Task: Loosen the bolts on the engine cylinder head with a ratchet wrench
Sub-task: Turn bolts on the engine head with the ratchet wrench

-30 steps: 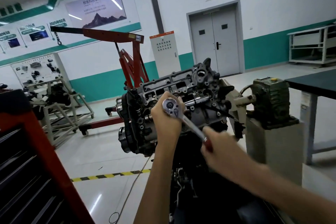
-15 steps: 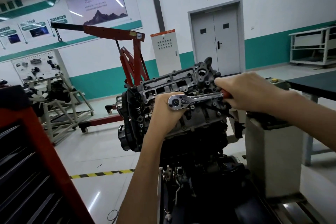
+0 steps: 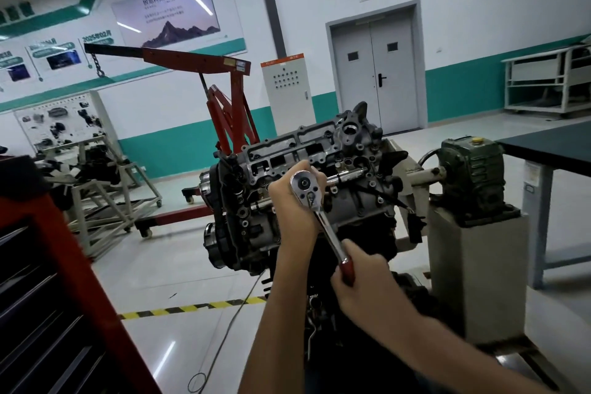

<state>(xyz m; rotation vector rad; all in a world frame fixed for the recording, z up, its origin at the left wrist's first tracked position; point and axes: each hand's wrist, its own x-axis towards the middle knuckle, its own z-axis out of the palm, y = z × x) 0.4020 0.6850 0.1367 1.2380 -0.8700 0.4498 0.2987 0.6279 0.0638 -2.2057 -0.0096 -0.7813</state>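
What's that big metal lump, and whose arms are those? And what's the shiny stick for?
The picture comes from a camera worn on a person's head, so the two arms reaching in are that person's own. The big grey lump is a car engine, held up on a stand. Its top part is the engine cylinder head. Beside it sits a green gearbox on a grey block.

The shiny stick is a ratchet wrench, a tool for turning bolts. The left hand holds its round end against the engine, and the right hand grips its red handle. The bolt itself is hidden under the wrench.

Behind stands a red engine hoist, and a red tool cabinet is at the left.
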